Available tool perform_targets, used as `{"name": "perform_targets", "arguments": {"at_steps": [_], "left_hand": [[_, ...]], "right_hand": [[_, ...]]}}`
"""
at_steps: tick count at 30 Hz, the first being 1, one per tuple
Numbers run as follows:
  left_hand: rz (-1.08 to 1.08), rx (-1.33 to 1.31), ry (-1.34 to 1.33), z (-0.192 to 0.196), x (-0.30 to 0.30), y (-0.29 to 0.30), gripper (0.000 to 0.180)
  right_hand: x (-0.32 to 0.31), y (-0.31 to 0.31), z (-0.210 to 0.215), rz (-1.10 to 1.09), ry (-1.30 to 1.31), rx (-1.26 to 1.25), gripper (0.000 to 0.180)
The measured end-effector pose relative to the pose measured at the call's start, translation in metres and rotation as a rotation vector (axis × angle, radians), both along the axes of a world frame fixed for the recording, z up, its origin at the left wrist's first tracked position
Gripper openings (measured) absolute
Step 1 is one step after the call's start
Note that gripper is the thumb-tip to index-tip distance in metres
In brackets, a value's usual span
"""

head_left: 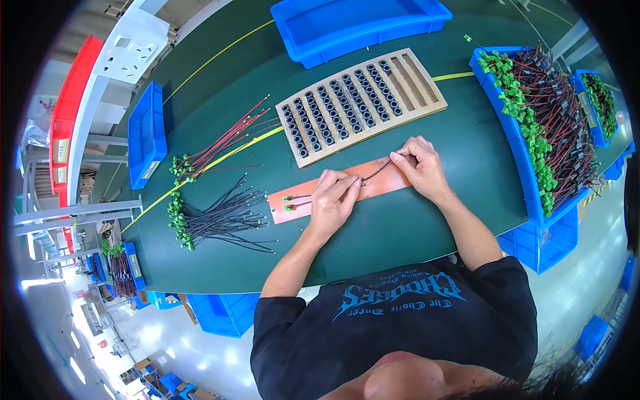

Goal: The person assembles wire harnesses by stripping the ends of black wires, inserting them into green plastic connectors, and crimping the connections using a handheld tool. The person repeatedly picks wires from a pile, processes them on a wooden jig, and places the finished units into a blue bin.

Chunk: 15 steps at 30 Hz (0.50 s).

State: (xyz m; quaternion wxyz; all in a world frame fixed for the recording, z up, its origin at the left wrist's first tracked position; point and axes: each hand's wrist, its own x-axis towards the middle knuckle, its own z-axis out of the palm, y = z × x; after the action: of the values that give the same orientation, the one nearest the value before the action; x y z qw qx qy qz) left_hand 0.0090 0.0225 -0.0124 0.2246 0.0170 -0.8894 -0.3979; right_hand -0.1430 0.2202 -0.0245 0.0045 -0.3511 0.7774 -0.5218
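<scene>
My left hand (331,200) pinches dark twisted wires (377,172) over a long orange strip (377,189). To its left, small green connectors (289,207) on the wires' ends lie on the strip. My right hand (422,168) is closed in a pinch at the wires' other end, by the strip's right end. The wires run taut between both hands, and the fingers hide their tips. Just beyond the strip stands a wooden tray (303,161) with rows of black rings (345,107). Bare wood shows in its rightmost slots.
On the green table (373,233), black wires (220,213) and red wires (230,137) with green connectors lie at left. A blue bin (517,143) at right holds many finished-looking wire assemblies. Blue trays stand at the back (360,37) and far left (148,137).
</scene>
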Motion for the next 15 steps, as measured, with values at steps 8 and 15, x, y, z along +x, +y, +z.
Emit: {"name": "perform_targets", "arguments": {"at_steps": [8,15], "left_hand": [[-0.033,-0.001,-0.146,0.014,0.001,-0.005,0.028],[-0.05,-0.124,-0.096,0.014,0.001,-0.001,0.032]], "right_hand": [[0.0,0.0,0.001,-0.003,-0.017,-0.009,0.019],[-0.001,0.001,0.002,-0.002,-0.006,0.012,0.018]]}}
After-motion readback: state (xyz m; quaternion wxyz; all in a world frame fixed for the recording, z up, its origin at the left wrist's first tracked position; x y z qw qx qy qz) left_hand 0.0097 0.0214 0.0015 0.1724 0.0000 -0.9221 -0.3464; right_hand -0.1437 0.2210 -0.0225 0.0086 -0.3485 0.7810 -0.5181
